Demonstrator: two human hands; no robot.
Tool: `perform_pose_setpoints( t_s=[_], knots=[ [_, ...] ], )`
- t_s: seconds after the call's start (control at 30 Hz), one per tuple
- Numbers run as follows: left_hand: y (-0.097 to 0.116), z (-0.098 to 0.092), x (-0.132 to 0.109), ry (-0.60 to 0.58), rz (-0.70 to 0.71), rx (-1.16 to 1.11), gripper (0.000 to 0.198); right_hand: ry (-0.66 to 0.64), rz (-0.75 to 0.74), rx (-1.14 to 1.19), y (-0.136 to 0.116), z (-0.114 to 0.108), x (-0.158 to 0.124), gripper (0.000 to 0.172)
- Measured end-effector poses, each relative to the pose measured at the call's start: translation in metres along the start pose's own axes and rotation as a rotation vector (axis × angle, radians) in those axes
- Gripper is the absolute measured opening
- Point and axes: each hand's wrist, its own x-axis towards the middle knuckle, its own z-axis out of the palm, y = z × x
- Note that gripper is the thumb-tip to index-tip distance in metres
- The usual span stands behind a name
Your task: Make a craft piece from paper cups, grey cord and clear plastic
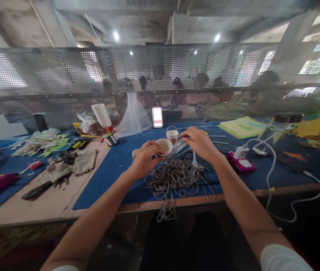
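Observation:
My left hand (147, 158) grips a paper cup (164, 147), tilted so its open mouth faces me. Behind that hand, part of another pale round rim (134, 153) shows. My right hand (198, 142) has its thumb and fingers pinched together above some clear plastic strips or sticks (178, 149); what sits between the fingertips is too small to make out. Just beyond both hands stands a small cup with a thin looped handle (172, 136). Below them a tangled heap of grey cord (176, 177) lies on the blue mat (103, 180), with loose strands hanging over the table's front edge.
At left are a tilted stack of paper cups (102, 114), work gloves (84, 162) and tools. A lit phone (157, 117) stands at the back, before a perforated panel (160, 67). On the right are a magenta power strip (241, 163), a white cable (273, 165) and coloured sheets (243, 127).

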Motion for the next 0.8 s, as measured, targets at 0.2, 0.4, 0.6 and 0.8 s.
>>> perform_pose_setpoints(
  t_s=[0.2, 0.4, 0.6, 0.8],
  knots=[
    [0.008, -0.004, 0.002, 0.025, -0.134, -0.109, 0.014, 0.054, 0.065, 0.035, -0.004, -0.002, 0.008, 0.008],
    [0.015, -0.015, 0.006, 0.053, -0.399, -0.344, 0.026, 0.064, 0.206, 0.57, -0.002, 0.011, 0.027, 0.01],
    [0.016, -0.016, 0.01, 0.016, -0.589, -0.739, 0.031, 0.038, 0.375, 0.746, -0.001, 0.024, 0.032, 0.018],
    [0.016, -0.015, 0.009, 0.031, -0.684, -0.92, 0.032, 0.015, 0.436, 0.812, 0.001, 0.038, 0.022, 0.019]
  ],
)
